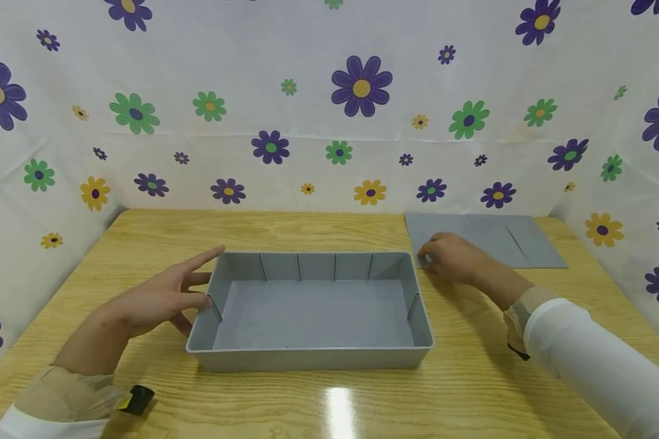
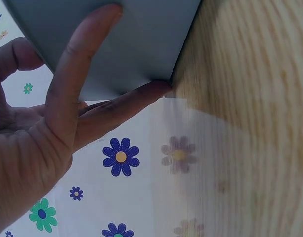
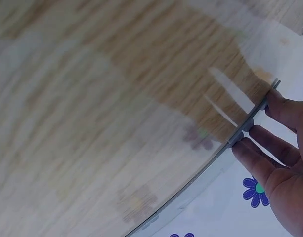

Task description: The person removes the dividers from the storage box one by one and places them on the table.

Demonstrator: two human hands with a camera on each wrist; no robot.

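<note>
A grey rectangular box with an open top and slotted inner walls stands on the table. My left hand is at its left end, fingers spread. In the left wrist view its thumb lies along the outer wall of the box, while another finger reaches along the far corner. Thin flat grey panels lie at the table's back right. With bent fingers, my right hand grips at their front left corner. The right wrist view has its fingertips on a panel seen edge-on.
The wooden table carries the box near its middle, with the panels behind and to the right. A white flower-printed cloth hangs along the back and both sides.
</note>
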